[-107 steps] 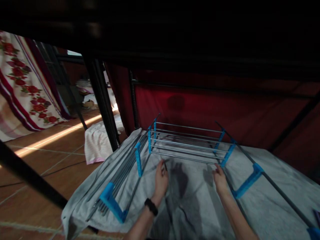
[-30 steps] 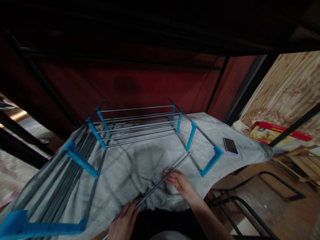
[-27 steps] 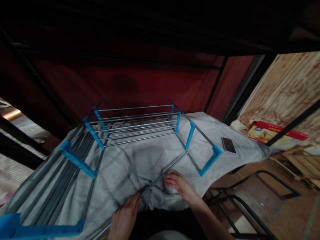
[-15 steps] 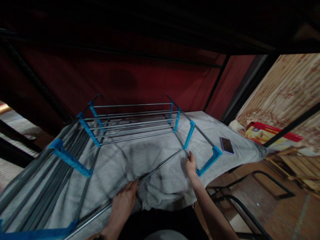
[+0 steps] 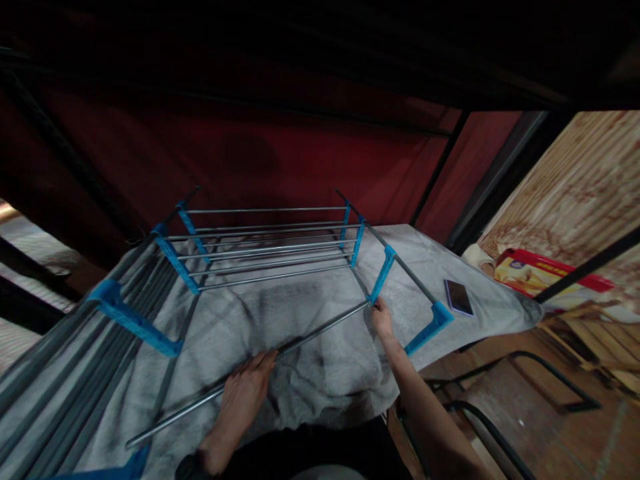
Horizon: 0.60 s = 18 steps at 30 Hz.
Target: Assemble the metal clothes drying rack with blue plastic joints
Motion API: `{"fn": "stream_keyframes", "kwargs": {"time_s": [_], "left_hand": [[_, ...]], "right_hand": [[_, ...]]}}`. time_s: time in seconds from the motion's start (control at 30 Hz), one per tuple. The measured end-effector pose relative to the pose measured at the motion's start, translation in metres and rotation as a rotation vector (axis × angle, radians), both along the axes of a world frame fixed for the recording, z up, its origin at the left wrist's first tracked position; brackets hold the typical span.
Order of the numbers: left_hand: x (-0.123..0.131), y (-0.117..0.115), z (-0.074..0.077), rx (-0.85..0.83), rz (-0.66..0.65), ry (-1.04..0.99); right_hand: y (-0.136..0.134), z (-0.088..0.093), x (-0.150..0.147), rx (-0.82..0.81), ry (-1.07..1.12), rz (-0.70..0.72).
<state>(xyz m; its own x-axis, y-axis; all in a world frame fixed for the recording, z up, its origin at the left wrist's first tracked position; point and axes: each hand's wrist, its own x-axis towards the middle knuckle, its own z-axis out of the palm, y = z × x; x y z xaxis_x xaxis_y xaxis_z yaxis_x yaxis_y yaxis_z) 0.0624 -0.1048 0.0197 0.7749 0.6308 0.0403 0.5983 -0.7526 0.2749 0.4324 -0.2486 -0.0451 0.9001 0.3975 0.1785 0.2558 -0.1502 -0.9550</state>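
Observation:
A long metal tube point(image 5: 325, 327) slants across the cloth. My left hand point(image 5: 249, 387) is closed over its middle. The tube's near left end is free, above a blue bracket point(image 5: 117, 467) at the bottom left. Its far end meets the foot of another blue plastic bracket point(image 5: 383, 275) on the rack's right side. My right hand point(image 5: 382, 319) is closed around that foot, where its fingers partly hide the joint. Both brackets belong to a rack frame with several crossbars point(image 5: 270, 252) fitted at the back.
Grey cloth point(image 5: 310, 300) covers the work surface. Several loose grey tubes point(image 5: 100, 373) lie at the left. A phone point(image 5: 459, 297) rests at the right, near a red and yellow box point(image 5: 530, 273). A black metal frame point(image 5: 555, 380) stands below right.
The tube's far end has moved right to the bracket, and its near end has come up off the lower left. My right hand has shifted up to the bracket's foot.

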Motion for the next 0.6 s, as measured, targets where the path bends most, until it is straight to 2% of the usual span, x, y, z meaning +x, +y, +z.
{"fn": "stream_keyframes", "kwargs": {"time_s": [0.17,0.3,0.6], "left_hand": [[0.002,0.01,0.003,-0.076,-0.015,-0.021],[0.003,0.015,0.007,-0.069,-0.031,0.03],[0.001,0.021,-0.005,-0.055,-0.06,0.012]], "right_hand": [[-0.002,-0.004,0.002,-0.011,0.01,-0.016],[-0.002,-0.006,0.002,-0.008,0.02,-0.013],[-0.003,-0.007,0.005,-0.007,0.039,-0.021]]}}
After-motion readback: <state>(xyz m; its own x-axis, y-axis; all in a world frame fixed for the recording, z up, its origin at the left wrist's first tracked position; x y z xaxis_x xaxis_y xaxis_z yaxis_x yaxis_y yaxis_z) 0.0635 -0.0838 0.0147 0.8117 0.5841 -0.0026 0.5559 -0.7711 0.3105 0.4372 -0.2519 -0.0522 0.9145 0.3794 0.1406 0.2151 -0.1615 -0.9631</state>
